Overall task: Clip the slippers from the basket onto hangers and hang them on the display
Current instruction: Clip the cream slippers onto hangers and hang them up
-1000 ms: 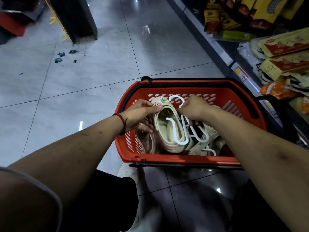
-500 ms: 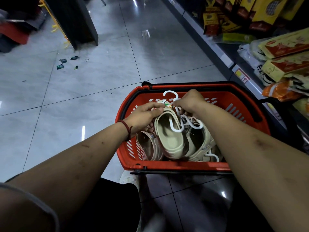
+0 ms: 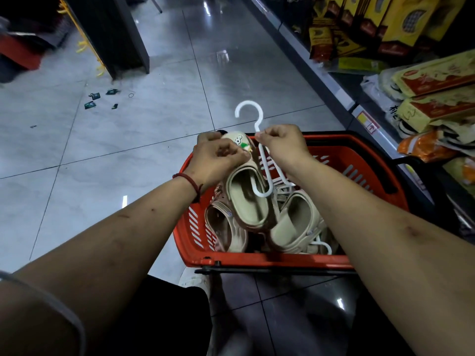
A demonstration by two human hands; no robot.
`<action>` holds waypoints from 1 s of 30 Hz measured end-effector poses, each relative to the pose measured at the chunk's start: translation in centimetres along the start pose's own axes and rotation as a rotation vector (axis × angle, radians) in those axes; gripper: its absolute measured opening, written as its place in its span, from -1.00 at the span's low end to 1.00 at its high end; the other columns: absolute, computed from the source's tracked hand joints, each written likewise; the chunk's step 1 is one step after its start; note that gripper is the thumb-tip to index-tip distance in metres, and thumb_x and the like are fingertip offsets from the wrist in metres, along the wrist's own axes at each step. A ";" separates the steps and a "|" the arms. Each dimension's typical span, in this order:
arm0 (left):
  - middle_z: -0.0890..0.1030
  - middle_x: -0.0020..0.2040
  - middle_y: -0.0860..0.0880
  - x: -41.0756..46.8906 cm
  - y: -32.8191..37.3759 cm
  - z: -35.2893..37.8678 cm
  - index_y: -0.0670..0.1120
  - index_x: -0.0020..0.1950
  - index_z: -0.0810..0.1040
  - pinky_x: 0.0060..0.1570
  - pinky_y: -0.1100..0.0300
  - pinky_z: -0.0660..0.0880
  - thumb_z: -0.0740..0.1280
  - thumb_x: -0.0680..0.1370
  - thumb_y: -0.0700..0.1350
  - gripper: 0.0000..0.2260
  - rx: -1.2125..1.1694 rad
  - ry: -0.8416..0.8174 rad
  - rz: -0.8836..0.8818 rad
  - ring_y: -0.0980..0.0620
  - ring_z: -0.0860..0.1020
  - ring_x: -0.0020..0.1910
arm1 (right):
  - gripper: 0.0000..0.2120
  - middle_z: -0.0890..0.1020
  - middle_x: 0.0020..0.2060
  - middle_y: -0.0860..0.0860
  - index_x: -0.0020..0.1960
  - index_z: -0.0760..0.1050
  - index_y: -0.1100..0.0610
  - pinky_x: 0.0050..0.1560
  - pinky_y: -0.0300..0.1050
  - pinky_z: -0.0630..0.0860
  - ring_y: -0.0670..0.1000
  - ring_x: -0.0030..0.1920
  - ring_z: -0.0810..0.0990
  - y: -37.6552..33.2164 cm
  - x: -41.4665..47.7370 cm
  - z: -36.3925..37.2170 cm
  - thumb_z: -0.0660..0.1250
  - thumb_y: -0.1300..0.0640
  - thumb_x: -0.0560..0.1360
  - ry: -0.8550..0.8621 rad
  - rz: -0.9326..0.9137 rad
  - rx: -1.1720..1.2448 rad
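A red shopping basket stands on the floor before me with several beige slippers and white hangers inside. My left hand grips the toe end of one beige slipper, lifted above the basket, its opening toward me. My right hand pinches the stem of a white hanger, whose top hook sticks up over the floor. The hanger's lower curved arm reaches down into the slipper's opening. Another beige slipper and a pinkish one lie in the basket below.
A shelf of packaged goods runs along the right side. A dark shelf end stands at the upper left, with small green scraps on the grey tiled floor near it. My knees are below the basket.
Both hands have risen out of the basket, lifting the slipper and the hanger together. The hanger's hook now stands above the basket's far rim.
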State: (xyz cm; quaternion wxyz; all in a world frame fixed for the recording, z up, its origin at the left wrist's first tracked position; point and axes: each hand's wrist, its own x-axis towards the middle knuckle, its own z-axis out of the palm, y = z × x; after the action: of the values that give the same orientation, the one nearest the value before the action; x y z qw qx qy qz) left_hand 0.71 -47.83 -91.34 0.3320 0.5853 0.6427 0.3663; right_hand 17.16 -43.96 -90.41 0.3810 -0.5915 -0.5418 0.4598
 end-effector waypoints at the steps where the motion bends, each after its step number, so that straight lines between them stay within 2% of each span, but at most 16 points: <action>1: 0.49 0.18 -0.07 0.2 0.2 -0.3 0.10 -0.18 0.63 0.13 0.26 0.44 0.53 0.27 0.18 -0.76 0.031 0.005 -0.002 0.06 0.47 0.24 | -0.76 0.57 -0.49 -0.12 -0.30 0.57 0.08 -0.19 -0.07 0.49 -0.10 -0.41 0.51 -0.5 -0.2 0.0 0.41 0.11 0.54 -0.013 -0.037 0.005; 4: 0.43 0.27 0.01 0.4 0.9 -1.9 0.25 0.14 0.43 0.23 0.02 0.48 0.58 0.13 0.29 -0.35 0.081 0.026 -0.036 -0.05 0.47 0.26 | -0.84 0.63 -0.36 0.01 -0.17 0.62 0.18 -0.15 0.05 0.58 -0.02 -0.33 0.58 -1.6 -0.8 -0.3 0.40 0.14 0.55 -0.079 -0.113 0.037; 6: 0.42 0.36 0.06 0.2 1.5 -3.1 0.35 0.35 0.27 0.34 -0.03 0.36 0.58 0.11 0.35 -0.12 0.161 0.006 -0.043 -0.06 0.33 0.39 | -0.84 0.64 -0.33 0.05 -0.12 0.61 0.24 -0.10 0.12 0.61 0.02 -0.31 0.60 -2.0 -1.2 -0.4 0.40 0.14 0.55 -0.098 -0.144 0.047; 7: 0.44 0.36 0.07 0.0 2.0 -3.6 0.36 0.41 0.23 0.35 -0.01 0.29 0.57 0.14 0.36 -0.09 0.228 -0.005 -0.034 -0.04 0.28 0.41 | -0.84 0.64 -0.33 0.04 -0.12 0.61 0.24 -0.10 0.13 0.61 0.02 -0.31 0.60 -2.2 -1.4 -0.4 0.41 0.14 0.55 -0.093 -0.164 0.048; 10: 0.44 0.29 0.07 -0.1 3.5 -4.3 0.34 0.39 0.31 0.34 -0.04 0.26 0.54 0.20 0.35 -0.20 0.396 -0.003 0.084 -0.04 0.33 0.36 | -0.82 0.61 -0.37 0.02 -0.08 0.58 0.27 -0.24 0.00 0.57 -0.02 -0.35 0.58 -3.1 -1.9 -0.5 0.38 0.15 0.57 -0.092 -0.187 0.082; 12: 0.38 0.27 0.03 -0.3 4.2 -4.2 0.34 0.35 0.34 0.35 -0.05 0.26 0.49 0.16 0.33 -0.22 0.490 -0.021 0.182 -0.07 0.37 0.33 | -0.84 0.53 -0.47 0.01 -0.08 0.53 0.25 -0.43 -0.19 0.44 -0.08 -0.50 0.47 -3.6 -2.2 -0.4 0.33 0.17 0.61 -0.128 -0.171 0.104; 14: 0.35 0.30 -0.01 -0.4 4.7 -3.8 0.25 0.32 0.39 0.31 -0.04 0.24 0.42 0.16 0.28 -0.27 0.617 -0.017 0.275 -0.13 0.35 0.32 | -0.85 0.50 -0.54 0.01 -0.11 0.48 0.19 -0.48 -0.23 0.37 -0.07 -0.57 0.43 -4.0 -2.7 -0.2 0.28 0.19 0.63 -0.182 -0.189 0.098; 17: 0.35 0.37 0.00 -0.6 5.2 -3.4 0.13 0.21 0.52 0.28 -0.04 0.24 0.45 0.27 0.24 -0.47 0.717 0.052 0.360 -0.15 0.31 0.34 | -0.86 0.54 -0.45 0.11 -0.02 0.47 0.26 -0.39 -0.15 0.44 -0.02 -0.53 0.48 -3.9 -3.2 0.4 0.24 0.20 0.65 -0.193 -0.205 0.119; 19: 0.36 0.38 0.03 -0.5 5.2 -3.3 0.13 0.09 0.62 0.28 -0.02 0.22 0.46 0.35 0.17 -0.66 0.741 0.070 0.325 -0.14 0.29 0.36 | -0.84 0.55 -0.42 0.12 0.03 0.48 0.31 -0.32 -0.09 0.46 0.00 -0.50 0.50 -3.8 -3.3 0.5 0.25 0.19 0.64 -0.186 -0.203 0.137; 21: 0.35 0.38 0.06 -0.5 5.1 -3.2 0.12 -0.06 0.67 0.25 0.01 0.20 0.45 0.40 0.12 -0.83 0.722 0.051 0.263 -0.13 0.27 0.37 | -0.86 0.56 -0.48 0.09 -0.01 0.50 0.27 -0.23 -0.03 0.48 0.04 -0.47 0.52 -3.6 -3.1 0.5 0.28 0.18 0.63 -0.208 -0.203 0.133; 23: 0.34 0.39 0.07 -0.6 5.1 -3.2 0.15 -0.13 0.67 0.22 0.02 0.20 0.45 0.42 0.10 -0.91 0.714 0.020 0.234 -0.12 0.26 0.37 | -0.84 0.58 -0.49 0.11 0.00 0.52 0.29 -0.18 0.00 0.50 0.07 -0.42 0.54 -3.5 -3.0 0.3 0.28 0.18 0.63 -0.253 -0.190 0.123; 25: 0.34 0.38 0.07 -0.6 5.1 -3.3 0.17 -0.17 0.64 0.21 0.02 0.20 0.44 0.45 0.11 -0.94 0.728 -0.001 0.228 -0.13 0.26 0.36 | -0.83 0.60 -0.45 0.16 0.04 0.51 0.36 -0.23 -0.05 0.55 0.09 -0.41 0.58 -3.6 -2.9 0.2 0.28 0.22 0.63 -0.299 -0.167 0.149; 27: 0.34 0.36 0.06 -0.5 4.9 -3.4 0.12 -0.20 0.60 0.21 0.01 0.20 0.43 0.46 0.17 -0.85 0.757 -0.011 0.220 -0.14 0.27 0.33 | -0.90 0.62 -0.37 0.18 0.03 0.50 0.32 -0.37 -0.12 0.54 0.10 -0.42 0.61 -3.8 -2.9 -0.1 0.28 0.27 0.62 -0.291 -0.139 0.222; 30: 0.33 0.33 0.03 -0.3 4.0 -4.0 0.07 -0.10 0.66 0.26 -0.01 0.19 0.40 0.46 0.25 -0.73 0.800 -0.007 0.167 -0.16 0.26 0.32 | -0.93 0.62 -0.21 0.10 0.01 0.48 0.20 -0.50 -0.17 0.46 0.03 -0.47 0.62 -2.6 -1.9 -0.7 0.25 0.22 0.65 -0.057 -0.068 0.223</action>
State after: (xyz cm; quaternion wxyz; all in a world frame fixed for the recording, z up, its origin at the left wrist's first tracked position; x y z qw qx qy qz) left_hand -0.66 -48.30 -85.80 0.0496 0.7198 0.6834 0.1113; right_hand 17.09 -45.45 -87.55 0.4441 -0.5135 -0.5175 0.5208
